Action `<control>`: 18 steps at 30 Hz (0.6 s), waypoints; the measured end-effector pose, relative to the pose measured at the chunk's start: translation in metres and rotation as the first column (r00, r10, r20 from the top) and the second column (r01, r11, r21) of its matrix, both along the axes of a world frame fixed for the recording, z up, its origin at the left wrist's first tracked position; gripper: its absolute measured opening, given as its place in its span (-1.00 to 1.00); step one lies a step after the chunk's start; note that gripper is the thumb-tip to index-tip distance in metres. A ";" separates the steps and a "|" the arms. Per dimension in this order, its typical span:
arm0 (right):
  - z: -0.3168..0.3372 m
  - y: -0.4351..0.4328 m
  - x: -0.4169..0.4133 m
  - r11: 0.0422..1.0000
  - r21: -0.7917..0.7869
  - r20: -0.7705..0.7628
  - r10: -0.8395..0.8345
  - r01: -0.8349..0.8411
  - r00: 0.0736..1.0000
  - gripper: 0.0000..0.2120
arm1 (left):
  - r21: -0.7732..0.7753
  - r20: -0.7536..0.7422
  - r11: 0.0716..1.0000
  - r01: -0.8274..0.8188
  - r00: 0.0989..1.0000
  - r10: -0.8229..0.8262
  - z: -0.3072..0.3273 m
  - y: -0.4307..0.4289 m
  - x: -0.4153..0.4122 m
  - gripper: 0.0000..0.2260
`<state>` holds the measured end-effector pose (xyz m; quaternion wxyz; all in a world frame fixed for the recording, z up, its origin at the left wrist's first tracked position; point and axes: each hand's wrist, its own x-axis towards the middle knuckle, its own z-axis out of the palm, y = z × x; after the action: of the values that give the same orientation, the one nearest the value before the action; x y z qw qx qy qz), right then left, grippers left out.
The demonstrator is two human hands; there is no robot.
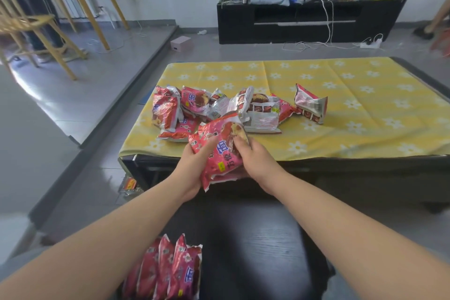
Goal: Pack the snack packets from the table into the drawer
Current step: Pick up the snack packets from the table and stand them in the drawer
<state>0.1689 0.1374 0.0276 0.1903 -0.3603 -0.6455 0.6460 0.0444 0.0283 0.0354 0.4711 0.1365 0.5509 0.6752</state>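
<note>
Fingers of both hands are curled around one red snack packet (222, 151), the left hand (194, 165) gripping its left edge with the thumb laid over the printed face, the right hand (253, 161) closed on its right edge near the upper corner. A second packet seems to lie under it in the same grip, though only a sliver of its edge shows. The held packet hangs just off the near edge of the table (365, 95), above the dark open drawer (255, 238), tilted so its long axis runs from the upper right, by the right hand, down to the lower left, where its bottom corner points toward the person. The row of packed packets (168, 268) stands on edge at the drawer's near left, so the free space lies to the right of that row, directly below and toward the person from the hands. The left hand is on the side nearer that row. To my eye, the packet must swing upright and drop in beside it. The loose heap of packets (219, 107) on the yellow cloth waits beyond the hands.
</note>
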 end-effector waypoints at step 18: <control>-0.061 -0.087 0.010 0.960 0.067 0.461 0.211 -0.271 0.862 -0.33 | -0.354 0.008 0.935 0.006 1.000 -0.004 -0.080 -0.083 0.004 -0.38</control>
<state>0.1788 0.0505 -0.0334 -0.0235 -0.4028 -0.7526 0.5204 0.0479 -0.0551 -0.0448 0.4916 0.0484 0.6614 0.5644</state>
